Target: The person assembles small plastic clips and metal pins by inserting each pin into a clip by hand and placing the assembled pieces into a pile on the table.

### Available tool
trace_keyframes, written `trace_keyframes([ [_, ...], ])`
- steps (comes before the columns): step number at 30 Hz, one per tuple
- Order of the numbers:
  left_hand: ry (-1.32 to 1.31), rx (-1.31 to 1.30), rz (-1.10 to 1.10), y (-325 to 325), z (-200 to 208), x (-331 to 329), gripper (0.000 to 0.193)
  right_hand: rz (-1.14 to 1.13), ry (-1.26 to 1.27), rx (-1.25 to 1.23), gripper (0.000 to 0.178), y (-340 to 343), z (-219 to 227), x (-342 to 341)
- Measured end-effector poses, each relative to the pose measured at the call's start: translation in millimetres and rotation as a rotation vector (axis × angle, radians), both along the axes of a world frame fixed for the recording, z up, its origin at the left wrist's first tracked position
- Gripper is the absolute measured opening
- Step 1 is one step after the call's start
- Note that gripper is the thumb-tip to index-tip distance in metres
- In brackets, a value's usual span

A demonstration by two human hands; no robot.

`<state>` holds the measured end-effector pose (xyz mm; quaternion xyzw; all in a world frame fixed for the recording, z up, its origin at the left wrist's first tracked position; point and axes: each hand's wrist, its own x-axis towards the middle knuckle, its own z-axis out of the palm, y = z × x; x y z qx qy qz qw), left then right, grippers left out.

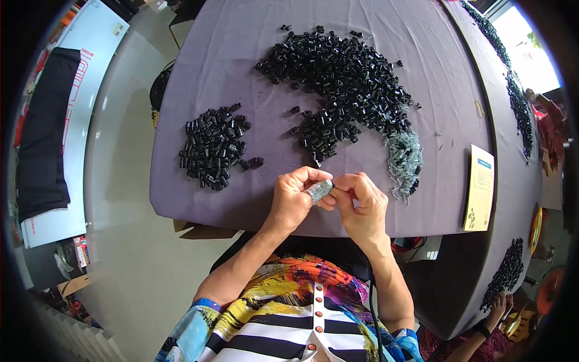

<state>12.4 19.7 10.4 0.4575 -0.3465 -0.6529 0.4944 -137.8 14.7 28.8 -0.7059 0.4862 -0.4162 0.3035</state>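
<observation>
My left hand [291, 202] and my right hand [364, 208] meet at the front edge of the cloth-covered table, fingers closed in a pinch. A grey speckled wrap [319, 191] covers the left thumb. Between the fingertips a small black piece [333, 186] shows in part; the fingers hide most of it. Beyond the hands spreads a large heap of short black tubular pieces [338, 78]. To the left lies a smaller pile of similar black pieces [212, 148]. Small clear plastic pieces [404, 158] form a mound right of my hands, touching the large heap.
A yellow printed booklet [480, 188] lies at the purple-grey tablecloth's [271, 220] right edge. On the adjoining table sit more black piles [505, 271], with another person's hand [499, 309] at one. Left stands a white panel [90, 78] with black cloth [48, 133] over it.
</observation>
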Motion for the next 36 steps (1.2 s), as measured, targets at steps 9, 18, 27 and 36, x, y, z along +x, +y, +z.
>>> trace_keyframes([
  [9,0.292,0.063,0.216,2,-11,23,0.013,0.043,-0.031,0.018,0.013,-18,6,21],
  [18,0.343,0.059,0.251,2,-8,29,0.011,0.017,0.443,-0.112,0.012,-27,-2,34],
  [27,0.266,0.052,0.252,1,-10,21,0.011,-0.036,0.094,0.057,0.011,-16,-9,24],
  [36,0.053,-0.03,0.229,2,-5,11,0.011,-0.019,-0.505,0.54,0.017,-7,-7,21],
])
